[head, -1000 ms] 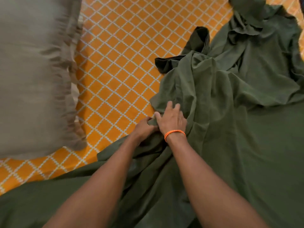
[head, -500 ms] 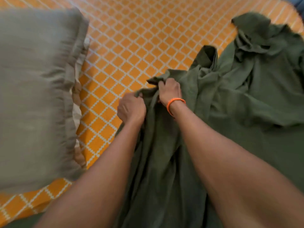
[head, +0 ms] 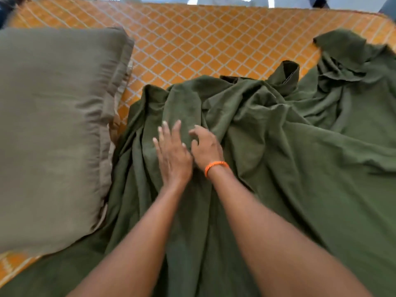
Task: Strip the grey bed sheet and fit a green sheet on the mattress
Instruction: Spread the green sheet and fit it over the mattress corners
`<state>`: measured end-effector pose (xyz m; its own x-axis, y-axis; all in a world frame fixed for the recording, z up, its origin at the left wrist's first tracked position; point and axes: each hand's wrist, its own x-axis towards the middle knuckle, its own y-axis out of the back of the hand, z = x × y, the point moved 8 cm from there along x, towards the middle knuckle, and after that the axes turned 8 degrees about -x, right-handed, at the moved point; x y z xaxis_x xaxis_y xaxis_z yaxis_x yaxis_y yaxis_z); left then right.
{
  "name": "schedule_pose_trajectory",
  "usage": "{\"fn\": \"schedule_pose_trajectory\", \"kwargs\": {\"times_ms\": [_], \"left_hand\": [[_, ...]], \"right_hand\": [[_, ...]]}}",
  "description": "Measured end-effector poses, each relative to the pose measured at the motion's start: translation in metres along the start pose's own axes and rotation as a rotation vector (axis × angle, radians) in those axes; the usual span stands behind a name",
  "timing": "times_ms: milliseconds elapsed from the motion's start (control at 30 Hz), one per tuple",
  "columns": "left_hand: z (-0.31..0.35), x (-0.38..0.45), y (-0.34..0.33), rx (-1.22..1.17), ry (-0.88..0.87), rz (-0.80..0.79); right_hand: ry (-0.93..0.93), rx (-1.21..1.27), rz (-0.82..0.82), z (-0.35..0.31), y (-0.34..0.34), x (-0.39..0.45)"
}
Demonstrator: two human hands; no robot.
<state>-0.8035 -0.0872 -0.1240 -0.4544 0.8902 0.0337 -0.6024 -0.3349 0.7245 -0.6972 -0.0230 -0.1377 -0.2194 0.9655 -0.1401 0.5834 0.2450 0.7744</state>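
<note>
A dark green sheet [head: 289,168] lies crumpled over the near and right part of the mattress [head: 203,39], whose orange cover has a white diamond pattern. My left hand [head: 171,155] lies flat on a bunched fold of the sheet, fingers straight and spread. Beside it my right hand [head: 206,146], with an orange band at the wrist, hovers over the same fold with fingers loosely bent, holding nothing. No grey sheet is in view.
A grey-green pillow [head: 53,125] with a frilled edge lies on the left of the mattress, touching the sheet's left border. The mattress's far edge runs along the top, with floor beyond it. Bare orange mattress shows at the back middle.
Both hands gripped a bunch of the green sheet and lifted it forward; now they have let go. The bunch lies farther up the mattress and the left hand rests flat on it.
</note>
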Motion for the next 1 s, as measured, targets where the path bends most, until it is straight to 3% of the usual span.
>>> {"fn": "schedule_pose_trajectory", "kwargs": {"times_ms": [133, 267, 367, 467, 867, 933, 1000], "left_hand": [[-0.036, -0.099, -0.030, -0.059, -0.060, -0.136], [-0.059, -0.197, -0.045, -0.034, -0.117, -0.277], [-0.044, -0.253, -0.048, 0.060, -0.244, -0.361], [-0.029, -0.299, -0.051, 0.126, -0.384, -0.453], [-0.021, -0.356, -0.036, 0.404, -0.241, -0.488], [-0.015, -0.371, -0.031, 0.381, -0.283, -0.518], [-0.002, -0.397, -0.021, 0.199, -0.376, -0.561]], "right_hand": [[0.098, -0.056, 0.103, 0.031, -0.029, -0.084], [0.065, -0.200, 0.057, 0.088, -0.046, -0.182], [0.104, -0.468, 0.028, 0.116, -0.047, -0.244], [0.034, -0.513, 0.038, 0.130, -0.037, -0.277], [-0.260, -0.465, 0.172, 0.161, -0.019, -0.436], [-0.289, -0.453, 0.178, 0.159, -0.023, -0.466], [-0.273, -0.402, 0.194, 0.153, -0.026, -0.491]]}}
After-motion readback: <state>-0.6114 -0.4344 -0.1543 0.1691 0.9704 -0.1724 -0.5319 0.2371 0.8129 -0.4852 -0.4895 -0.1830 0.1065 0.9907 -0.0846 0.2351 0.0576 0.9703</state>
